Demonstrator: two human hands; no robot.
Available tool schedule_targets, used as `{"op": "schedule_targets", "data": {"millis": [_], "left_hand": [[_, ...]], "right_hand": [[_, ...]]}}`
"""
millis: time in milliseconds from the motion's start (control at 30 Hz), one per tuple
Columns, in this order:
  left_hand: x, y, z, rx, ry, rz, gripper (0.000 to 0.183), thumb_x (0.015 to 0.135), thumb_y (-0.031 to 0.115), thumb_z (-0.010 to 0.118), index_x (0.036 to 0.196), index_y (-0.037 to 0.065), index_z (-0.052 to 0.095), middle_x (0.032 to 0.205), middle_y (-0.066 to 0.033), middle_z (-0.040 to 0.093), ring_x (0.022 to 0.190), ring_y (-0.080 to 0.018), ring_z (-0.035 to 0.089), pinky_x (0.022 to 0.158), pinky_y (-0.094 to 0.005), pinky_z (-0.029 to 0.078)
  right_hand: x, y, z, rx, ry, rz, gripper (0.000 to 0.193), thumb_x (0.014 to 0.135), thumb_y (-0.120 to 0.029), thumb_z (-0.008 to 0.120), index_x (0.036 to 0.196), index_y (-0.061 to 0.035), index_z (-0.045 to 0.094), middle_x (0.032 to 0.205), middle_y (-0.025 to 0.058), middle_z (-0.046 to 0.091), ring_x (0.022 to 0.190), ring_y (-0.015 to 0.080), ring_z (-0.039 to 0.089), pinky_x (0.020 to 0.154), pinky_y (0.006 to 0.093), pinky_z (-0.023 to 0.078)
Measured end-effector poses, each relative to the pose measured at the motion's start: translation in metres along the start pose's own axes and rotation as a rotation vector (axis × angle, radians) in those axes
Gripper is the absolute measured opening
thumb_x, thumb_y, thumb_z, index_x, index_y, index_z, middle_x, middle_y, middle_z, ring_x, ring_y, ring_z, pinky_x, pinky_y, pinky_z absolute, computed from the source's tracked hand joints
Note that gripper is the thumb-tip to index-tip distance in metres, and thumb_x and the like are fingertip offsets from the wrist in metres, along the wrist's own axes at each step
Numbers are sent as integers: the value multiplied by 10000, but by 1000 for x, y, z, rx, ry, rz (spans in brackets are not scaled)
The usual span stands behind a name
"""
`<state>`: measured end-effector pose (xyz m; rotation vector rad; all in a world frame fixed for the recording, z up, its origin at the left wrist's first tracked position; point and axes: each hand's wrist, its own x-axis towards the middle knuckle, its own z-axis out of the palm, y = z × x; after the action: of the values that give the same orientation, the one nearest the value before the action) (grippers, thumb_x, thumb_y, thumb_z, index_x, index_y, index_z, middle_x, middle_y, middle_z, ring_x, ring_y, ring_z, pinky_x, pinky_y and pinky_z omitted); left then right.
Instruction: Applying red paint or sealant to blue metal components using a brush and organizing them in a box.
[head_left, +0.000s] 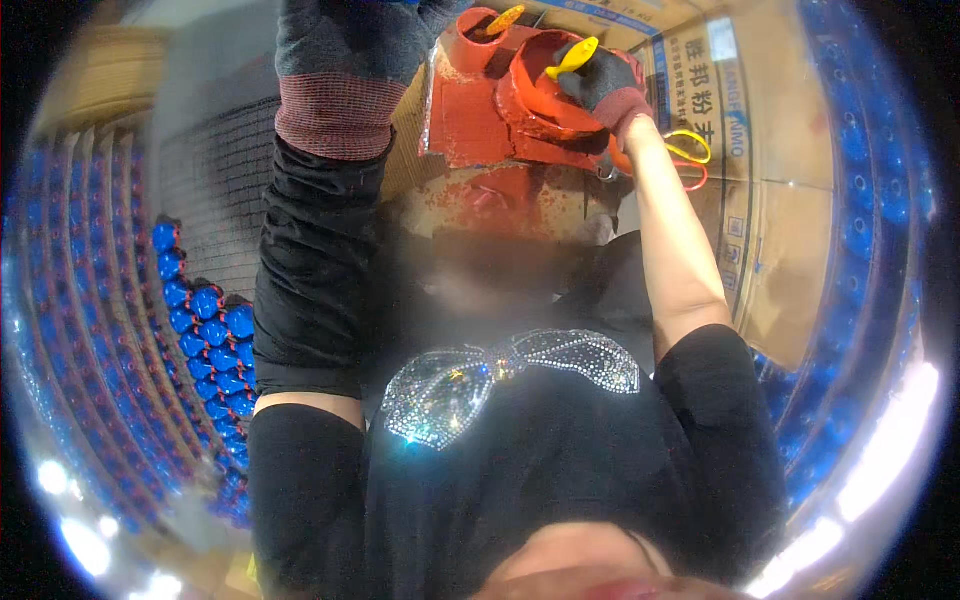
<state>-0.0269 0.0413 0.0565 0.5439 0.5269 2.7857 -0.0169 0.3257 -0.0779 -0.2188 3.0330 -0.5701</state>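
Observation:
My left hand point(345, 35), in a dark glove with a maroon cuff, reaches to the upper edge of the head view, where its fingers are cut off. A sliver of something blue shows beside it. My right hand point(605, 82), gloved the same way, is at the right side of a round red-coated tub point(520, 95). Its fingers are mostly hidden inside. A yellow handle point(573, 58) slants up from the tub right beside those fingers; whether they grip it is unclear. Farther left, an orange handle point(505, 20) stands in a smaller red cup point(472, 28).
Red-stained cardboard point(465, 125) lies under the tub and cup. Yellow and red loops point(690, 150) hang beside my right wrist. Printed cardboard boxes point(780, 210) stand at right. Rows of glossy blue rounded pieces point(215, 335) lie at left, with more blue pieces point(865, 190) at far right.

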Motion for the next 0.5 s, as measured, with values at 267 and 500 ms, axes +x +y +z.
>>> {"op": "schedule_targets", "data": {"millis": [267, 500], "left_hand": [[-11, -28, -20, 89, 322, -92, 408, 809, 106, 696, 1191, 42, 567, 1065, -110, 670, 838, -264, 689, 729, -361, 568], [-25, -67, -12, 1152, 71, 92, 730, 637, 137, 815, 1259, 37, 446, 1240, -167, 524, 1130, -318, 542, 965, -414, 458]], "right_hand": [[-27, -25, -63, 629, 242, -23, 236, 818, -133, 705, 1024, -25, 663, 975, 85, 696, 879, 164, 656, 787, 285, 505], [-68, -73, -140, 932, 620, -39, 262, 820, -9, 691, 1071, 27, 623, 965, 98, 669, 879, 160, 639, 786, 264, 517]]}}
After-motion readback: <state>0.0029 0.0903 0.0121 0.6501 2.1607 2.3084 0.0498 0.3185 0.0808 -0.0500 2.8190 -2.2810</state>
